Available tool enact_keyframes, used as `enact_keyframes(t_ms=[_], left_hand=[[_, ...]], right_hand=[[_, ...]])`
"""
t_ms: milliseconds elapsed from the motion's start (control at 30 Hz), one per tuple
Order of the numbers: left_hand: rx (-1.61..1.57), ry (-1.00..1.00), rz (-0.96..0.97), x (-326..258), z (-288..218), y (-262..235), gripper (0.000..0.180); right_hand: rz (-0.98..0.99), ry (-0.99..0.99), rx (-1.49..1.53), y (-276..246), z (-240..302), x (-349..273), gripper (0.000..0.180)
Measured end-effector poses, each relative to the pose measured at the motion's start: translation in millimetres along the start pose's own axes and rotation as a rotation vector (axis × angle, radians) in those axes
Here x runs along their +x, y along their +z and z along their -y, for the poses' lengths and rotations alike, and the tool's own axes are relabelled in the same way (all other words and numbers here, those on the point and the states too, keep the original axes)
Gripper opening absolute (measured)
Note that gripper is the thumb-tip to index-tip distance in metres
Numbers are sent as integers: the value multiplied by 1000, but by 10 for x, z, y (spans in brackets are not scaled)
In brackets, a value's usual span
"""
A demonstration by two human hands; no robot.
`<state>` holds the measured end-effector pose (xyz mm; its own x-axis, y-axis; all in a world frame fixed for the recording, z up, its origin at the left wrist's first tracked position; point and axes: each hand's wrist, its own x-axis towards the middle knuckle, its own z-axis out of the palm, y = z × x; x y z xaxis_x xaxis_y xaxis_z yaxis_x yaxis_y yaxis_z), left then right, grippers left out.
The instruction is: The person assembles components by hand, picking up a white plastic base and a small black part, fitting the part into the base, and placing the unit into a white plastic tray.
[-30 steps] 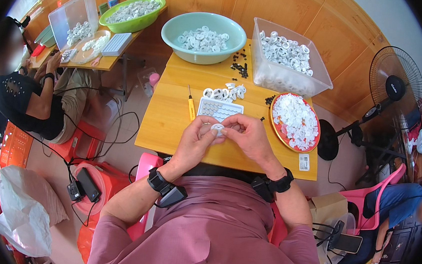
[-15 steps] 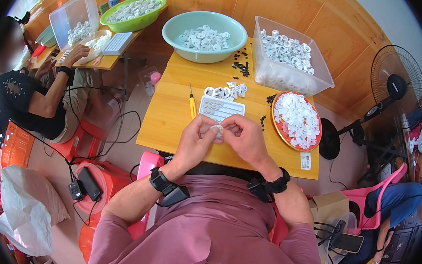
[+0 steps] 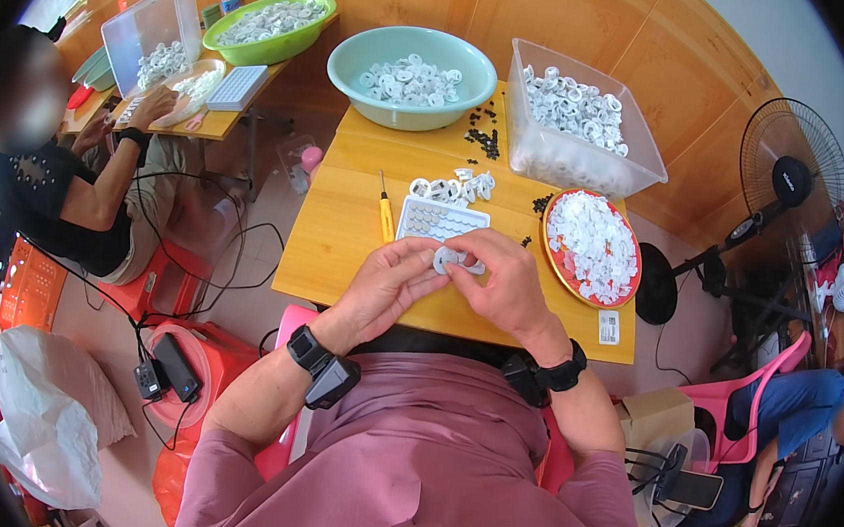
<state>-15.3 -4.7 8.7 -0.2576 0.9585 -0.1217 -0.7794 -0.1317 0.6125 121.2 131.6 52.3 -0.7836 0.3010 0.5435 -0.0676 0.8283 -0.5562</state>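
Observation:
Above the front of the wooden table, my left hand (image 3: pixel 386 282) holds a small round white plastic part (image 3: pixel 445 260) at its fingertips, palm turned partly up. My right hand (image 3: pixel 501 282) pinches the same part from the other side, its thumb and fingers closed around the edge. Just beyond my fingers lies a white tray (image 3: pixel 428 220) with rows of small compartments. Left of the tray is a yellow-handled screwdriver (image 3: pixel 387 216), its tip pointing away. Behind the tray sits a small heap of white ring-shaped parts (image 3: pixel 454 187).
A pale green basin (image 3: pixel 407 112) and a clear plastic bin (image 3: pixel 591 163) hold white parts at the table's back. At right stands a red plate (image 3: pixel 554 247) of white pieces. Small black pieces (image 3: pixel 490 141) are scattered between. A fan (image 3: pixel 793 178) stands right; a person (image 3: pixel 77 188) works at left.
My hands have turned and spread slightly, so the round white part shows more of its face. The left fingers have straightened somewhat. The view has shifted a little.

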Motion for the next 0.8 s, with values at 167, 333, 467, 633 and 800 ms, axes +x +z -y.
enact_keyframes(t_ms=[167,333,467,633,800], left_hand=[[5,-10,7,-3,12,-20,21],[-9,-30,19,8,18,-33,21],[-29,-44,33,3,23,-48,24],[-33,-58,49,-13,20,-65,36],[-10,-60,4,-29,19,-14,40]], right_hand=[[-25,-129,-171,-45,61,22,20],[-10,-173,-209,-76,88,21,21],[0,-174,-188,-82,105,15,21],[-3,-207,-172,-59,111,3,21],[-25,-220,-169,-36,69,-32,21]])
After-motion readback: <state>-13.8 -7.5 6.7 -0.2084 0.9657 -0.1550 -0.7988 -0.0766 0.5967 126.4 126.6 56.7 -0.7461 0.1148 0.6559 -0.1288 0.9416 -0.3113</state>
